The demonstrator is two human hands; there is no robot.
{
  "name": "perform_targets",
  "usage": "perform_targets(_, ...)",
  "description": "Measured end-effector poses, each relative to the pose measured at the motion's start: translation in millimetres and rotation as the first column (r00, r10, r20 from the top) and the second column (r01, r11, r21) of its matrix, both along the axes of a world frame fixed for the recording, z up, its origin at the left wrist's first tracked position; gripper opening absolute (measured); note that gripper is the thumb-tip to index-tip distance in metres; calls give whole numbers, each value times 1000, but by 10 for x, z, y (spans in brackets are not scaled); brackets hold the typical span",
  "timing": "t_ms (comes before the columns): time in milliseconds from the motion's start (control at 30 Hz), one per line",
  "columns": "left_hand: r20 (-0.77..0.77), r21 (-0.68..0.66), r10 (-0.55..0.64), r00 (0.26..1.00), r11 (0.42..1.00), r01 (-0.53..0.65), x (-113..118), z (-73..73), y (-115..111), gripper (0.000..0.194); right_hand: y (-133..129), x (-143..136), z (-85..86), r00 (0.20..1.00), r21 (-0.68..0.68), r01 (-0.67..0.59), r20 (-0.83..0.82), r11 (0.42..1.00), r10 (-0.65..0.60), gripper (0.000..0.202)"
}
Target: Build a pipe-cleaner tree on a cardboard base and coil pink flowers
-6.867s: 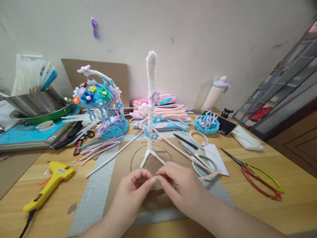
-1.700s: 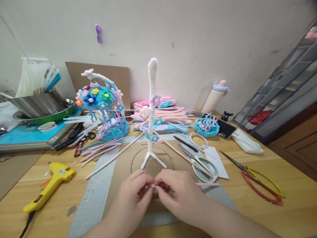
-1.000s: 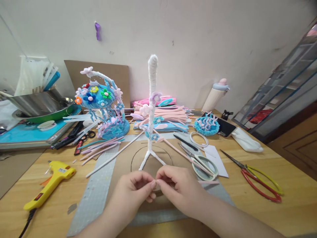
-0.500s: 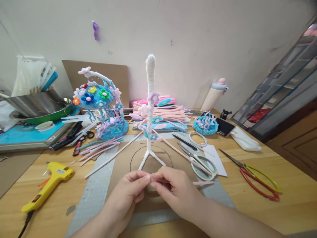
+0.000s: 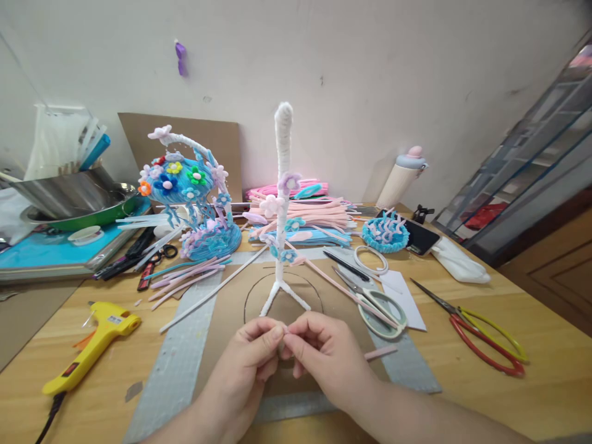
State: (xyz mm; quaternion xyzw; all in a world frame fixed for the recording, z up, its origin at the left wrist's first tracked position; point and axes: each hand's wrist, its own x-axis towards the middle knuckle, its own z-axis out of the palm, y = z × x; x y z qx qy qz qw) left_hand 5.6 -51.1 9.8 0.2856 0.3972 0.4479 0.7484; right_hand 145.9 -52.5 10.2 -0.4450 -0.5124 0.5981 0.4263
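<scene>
My left hand (image 5: 254,353) and my right hand (image 5: 324,351) meet fingertip to fingertip low in the middle of the view. Both are closed in a pinch on a pale pink pipe cleaner (image 5: 382,353). Its tail sticks out to the right from behind my right hand, and the pinched part is mostly hidden by the fingers. Just beyond the hands a white wrapped stem (image 5: 283,154) stands upright on splayed legs, with fuzzy flowers (image 5: 290,182) on it. Its legs rest on a brown cardboard sheet (image 5: 226,320) marked with a drawn circle.
At left lies a yellow glue gun (image 5: 92,345); behind it stands a blue flowered ornament (image 5: 185,185). White-handled scissors (image 5: 382,314) and red-and-yellow scissors (image 5: 485,342) lie at right. Bundled pipe cleaners (image 5: 300,216) are at the back, near a blue fuzzy basket (image 5: 385,231) and a bottle (image 5: 401,179).
The pink pipe cleaner's tail has dipped slightly beside my right hand. My fingers have shifted a little while staying pinched together. The whole view has moved slightly.
</scene>
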Motion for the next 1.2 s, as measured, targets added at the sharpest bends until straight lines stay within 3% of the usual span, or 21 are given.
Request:
perform_targets(133, -73, 91, -18, 997, 996, 25, -12, 28, -39, 26, 21, 85, 127, 997, 33, -53, 63, 998, 51, 20)
perform_targets(267, -294, 220, -89, 952, 963, 158, -77, 104, -42, 31, 60, 209, 277, 972, -164, -209, 69, 964, 223, 23)
perform_targets(433, -636, 276, -239, 734, 817, 506, -125, 224, -24, 28, 54, 301, 260, 892, -226, -345, 222, 911, 393, 9)
perform_targets(500, -699, 292, -229, 677, 773, 563, -132, 244, -19, 28, 56, 315, 249, 866, -218, -370, 272, 903, 420, 4)
perform_targets(700, -744, 325, -121, 657, 793, 515, -139, 262, -15, 31, 99, 318, 279, 891, -260, -380, 157, 888, 427, 10)
perform_targets(867, -828, 235, -111, 550, 822, 518, -106, 222, -23, 12, 79, 299, 192, 851, -159, -327, 379, 931, 364, 6)
perform_targets(1000, -887, 311, 0, 463, 741, 595, -124, 143, 2, 11, 41, 285, 196, 780, -55, -296, 563, 954, 275, 12)
perform_targets(1100, -880, 380, 63, 470, 688, 619, -149, 102, 24, 21, 27, 283, 227, 777, -87, -326, 542, 941, 320, 16)
perform_targets(1200, -859, 437, 127, 495, 685, 583, -158, 97, 29, 25, 31, 283, 231, 788, -102, -331, 517, 938, 335, 20)
